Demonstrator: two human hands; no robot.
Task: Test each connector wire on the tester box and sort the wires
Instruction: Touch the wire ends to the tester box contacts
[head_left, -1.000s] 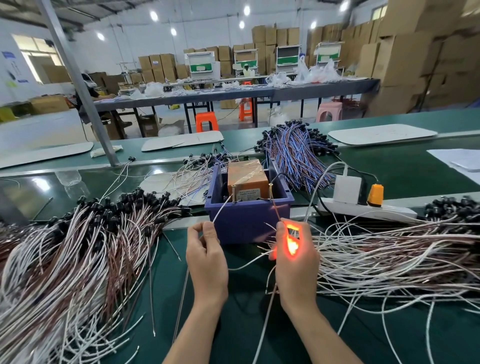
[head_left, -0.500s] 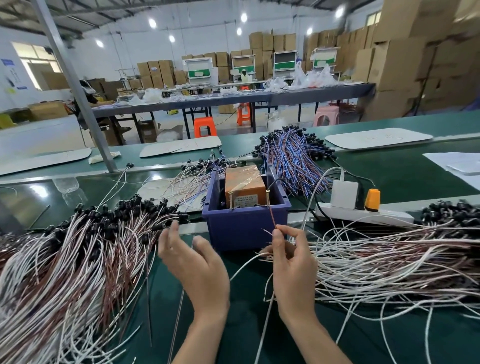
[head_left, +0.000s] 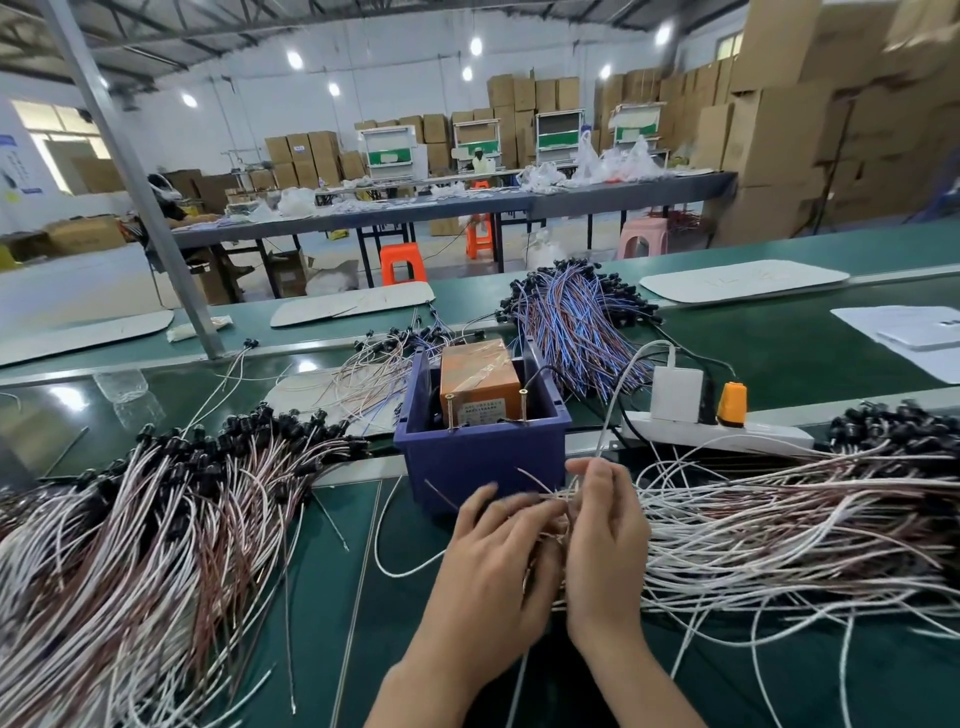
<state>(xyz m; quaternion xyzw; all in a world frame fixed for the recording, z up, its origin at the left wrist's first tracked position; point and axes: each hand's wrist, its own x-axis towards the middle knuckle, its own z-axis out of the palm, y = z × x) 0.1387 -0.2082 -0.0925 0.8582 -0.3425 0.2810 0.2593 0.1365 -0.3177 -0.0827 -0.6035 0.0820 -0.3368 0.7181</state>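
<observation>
The tester box, an orange unit (head_left: 480, 374) with two upright screw contacts, sits in a blue bin (head_left: 483, 457) at the centre. My left hand (head_left: 493, 566) and my right hand (head_left: 605, 540) meet just in front of the bin, at the bare ends of the right pile of white and brown connector wires (head_left: 779, 525). Fingers of both hands pinch thin wire ends there; the left fingers are blurred. A second large pile of white and brown wires with black connectors (head_left: 156, 519) spreads over the left. Nothing touches the contacts.
A pile of blue and red wires (head_left: 571, 317) lies behind the bin. To its right is a white power strip (head_left: 727, 439) with a white adapter and an orange plug. A slanted metal post (head_left: 130, 182) stands at far left. Papers (head_left: 914, 338) lie far right.
A second ago my right hand held a glowing red lamp with its wire on the contacts. The glow went out, my left hand swung left, and now both hands are at the right pile.
</observation>
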